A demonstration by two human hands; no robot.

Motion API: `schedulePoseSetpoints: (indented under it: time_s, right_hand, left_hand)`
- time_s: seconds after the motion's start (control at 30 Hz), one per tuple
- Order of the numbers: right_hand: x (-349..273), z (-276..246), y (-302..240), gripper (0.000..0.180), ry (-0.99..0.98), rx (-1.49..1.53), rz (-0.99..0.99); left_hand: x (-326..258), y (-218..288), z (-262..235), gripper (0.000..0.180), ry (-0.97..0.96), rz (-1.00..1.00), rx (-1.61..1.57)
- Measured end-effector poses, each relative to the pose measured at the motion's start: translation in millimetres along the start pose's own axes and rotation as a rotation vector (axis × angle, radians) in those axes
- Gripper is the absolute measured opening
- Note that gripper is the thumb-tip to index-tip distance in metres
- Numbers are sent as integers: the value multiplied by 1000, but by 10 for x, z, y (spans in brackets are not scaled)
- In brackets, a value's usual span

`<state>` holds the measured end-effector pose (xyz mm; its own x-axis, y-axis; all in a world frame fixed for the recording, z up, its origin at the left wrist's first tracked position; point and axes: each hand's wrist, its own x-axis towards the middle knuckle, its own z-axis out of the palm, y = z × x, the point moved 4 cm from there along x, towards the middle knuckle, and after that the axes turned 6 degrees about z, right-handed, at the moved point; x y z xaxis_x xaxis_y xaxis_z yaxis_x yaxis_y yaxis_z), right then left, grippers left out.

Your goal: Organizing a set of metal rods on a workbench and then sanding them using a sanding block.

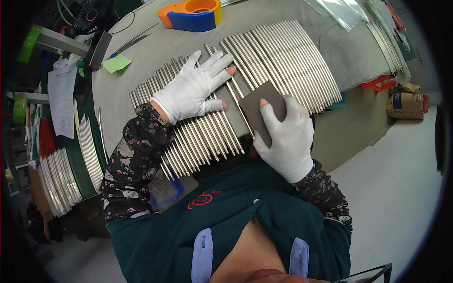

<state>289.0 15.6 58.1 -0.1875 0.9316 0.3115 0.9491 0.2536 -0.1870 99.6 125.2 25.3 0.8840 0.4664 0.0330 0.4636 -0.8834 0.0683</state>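
My left hand (191,89), in a white glove with bare fingertips, lies flat with spread fingers across the left row of thin metal rods (207,137). My right hand (290,139), gloved the same way, grips a flat grey-brown block that looks like a sanding sponge (264,106). The block's far end is over the near ends of the right row of metal rods (288,61). Between the two rows, one or two single rods (239,104) lie apart, next to the block's left edge. The palm of my left hand hides part of the left row.
An orange and blue tape dispenser (193,16) stands at the table's far side. A green sticky note (117,63) lies at the left, near some thin tools (134,40). Clear plastic bags (339,12) lie far right. More rods (59,181) stand on the left.
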Motion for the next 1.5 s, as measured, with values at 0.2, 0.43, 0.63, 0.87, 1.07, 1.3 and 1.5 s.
schedulePoseSetpoints:
  time_s: [0.2,0.43,0.63,0.87,1.07,1.3,1.5]
  right_hand:
    - [-467,-213,188,61,-38,44,-68]
    - [-396,-341,326,64,176,107,-32]
    - [-518,-363,271,60,135,145,-154]
    - [-666,-149,312,51,79,155,-471]
    - [-549,59,297,48,109,21,-727]
    - [-291,254,357,41,119,42,-743]
    - [-363,311,410,50,77,99,-724]
  left_hand:
    - [-68,-5,9,82,5,3,-30]
    - [86,46,65,82,38,-40,28]
    - [224,10,-54,74,326,-44,96]
    - [-215,-301,-41,73,116,-109,16]
    - [6,-380,2,70,157,-178,-6]
    - [254,-405,113,67,212,-209,21]
    - [260,-397,104,65,251,-256,-33]
